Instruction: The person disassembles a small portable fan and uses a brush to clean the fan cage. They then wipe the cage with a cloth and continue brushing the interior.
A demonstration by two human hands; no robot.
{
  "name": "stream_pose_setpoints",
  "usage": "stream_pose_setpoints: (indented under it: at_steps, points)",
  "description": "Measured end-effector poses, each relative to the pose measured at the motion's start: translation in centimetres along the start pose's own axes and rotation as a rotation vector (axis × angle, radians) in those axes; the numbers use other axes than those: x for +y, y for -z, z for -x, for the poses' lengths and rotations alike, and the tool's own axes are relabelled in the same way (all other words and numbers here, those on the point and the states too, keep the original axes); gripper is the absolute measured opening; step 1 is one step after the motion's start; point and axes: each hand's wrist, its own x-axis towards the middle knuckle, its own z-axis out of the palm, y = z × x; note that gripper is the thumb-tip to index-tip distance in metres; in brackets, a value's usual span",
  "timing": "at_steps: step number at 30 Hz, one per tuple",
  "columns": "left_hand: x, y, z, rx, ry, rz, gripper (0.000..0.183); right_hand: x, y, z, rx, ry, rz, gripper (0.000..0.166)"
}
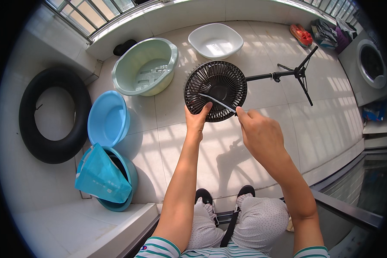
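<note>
A black tripod fan is in front of me, its round slatted grille facing up at me and its pole stretching away to the right. My left hand grips the lower left rim of the grille, with the thumb over the front. In my right hand is a slim silvery metal tool, perhaps a screwdriver; the fist hides its handle. The tool's shaft slants up and left across the grille. Whether its tip touches the slats I cannot tell.
A pale green basin, a white basin and a blue basin surround the fan. At left, a black inner tube leans on the wall near a turquoise bag in a teal tub. A washing machine stands right.
</note>
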Motion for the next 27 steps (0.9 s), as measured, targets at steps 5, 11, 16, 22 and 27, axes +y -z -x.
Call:
stream_pose_setpoints:
  at_steps: [5, 11, 16, 22, 27]
  points:
    - [-1.1, 0.6, -0.4, 0.011, -0.022, -0.042, 0.048, -0.4, -0.1, -0.3, -0.003, 0.022, 0.005, 0.04]
    - [-1.3, 0.7, -0.5, 0.023, -0.029, -0.034, 0.047, -0.4, -0.5, -0.2, 0.009, 0.031, 0.012, 0.04]
    - [-0.3, 0.1, -0.1, -0.018, -0.073, -0.038, 0.047, 0.1, -0.9, 0.0, 0.006, 0.011, 0.003, 0.039]
    - [-0.3, 0.2, 0.0, -0.011, -0.022, -0.03, 0.049, 0.7, -1.8, -0.5, 0.053, 0.025, 0.016, 0.038]
    - [1.0, -0.5, 0.3, -0.058, -0.07, -0.013, 0.049, 1.6, -1.0, -0.3, 0.023, 0.008, 0.077, 0.04]
